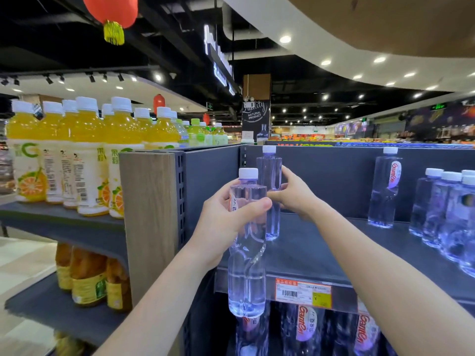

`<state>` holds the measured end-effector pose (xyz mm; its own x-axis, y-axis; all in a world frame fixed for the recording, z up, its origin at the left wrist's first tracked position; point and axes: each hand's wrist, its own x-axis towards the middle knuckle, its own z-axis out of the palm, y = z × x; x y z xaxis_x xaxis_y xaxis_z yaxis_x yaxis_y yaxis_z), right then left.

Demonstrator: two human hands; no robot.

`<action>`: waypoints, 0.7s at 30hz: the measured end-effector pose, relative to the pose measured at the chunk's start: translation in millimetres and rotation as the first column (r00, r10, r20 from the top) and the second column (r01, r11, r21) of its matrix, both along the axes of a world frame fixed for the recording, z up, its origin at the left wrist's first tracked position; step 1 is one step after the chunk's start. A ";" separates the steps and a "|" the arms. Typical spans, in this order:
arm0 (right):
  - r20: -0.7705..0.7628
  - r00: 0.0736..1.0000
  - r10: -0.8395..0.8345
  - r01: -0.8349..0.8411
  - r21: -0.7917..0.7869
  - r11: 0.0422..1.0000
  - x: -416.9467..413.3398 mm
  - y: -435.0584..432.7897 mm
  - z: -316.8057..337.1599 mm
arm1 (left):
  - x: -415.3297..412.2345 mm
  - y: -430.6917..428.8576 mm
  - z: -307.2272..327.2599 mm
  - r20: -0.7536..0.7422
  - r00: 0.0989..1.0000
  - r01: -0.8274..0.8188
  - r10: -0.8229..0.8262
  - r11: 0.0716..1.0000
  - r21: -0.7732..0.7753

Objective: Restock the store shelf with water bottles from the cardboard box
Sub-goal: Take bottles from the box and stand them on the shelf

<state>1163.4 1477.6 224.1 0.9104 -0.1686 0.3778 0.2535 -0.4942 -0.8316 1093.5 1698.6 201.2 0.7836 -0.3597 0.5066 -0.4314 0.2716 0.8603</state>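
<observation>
Head: store, dark shelf (334, 242); left grip (223, 222) holds near bottle (246, 278), right grip (295, 194) rear bottle (270, 165).

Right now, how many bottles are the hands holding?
2. The left hand grips one bottle before the shelf edge; the right hand holds another bottle upright at the shelf's back left.

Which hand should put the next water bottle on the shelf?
The left hand. It holds a water bottle up in front of the shelf, where there is bare room. The right hand is busy gripping the back bottle, which stands on the shelf.
</observation>
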 end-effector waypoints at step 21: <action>0.010 0.983 -0.181 0.180 0.066 0.981 -31.5 14.6 8.2 | 19.1 -16.9 25.8 -0.041 0.999 -0.028 0.027 1.000 -0.010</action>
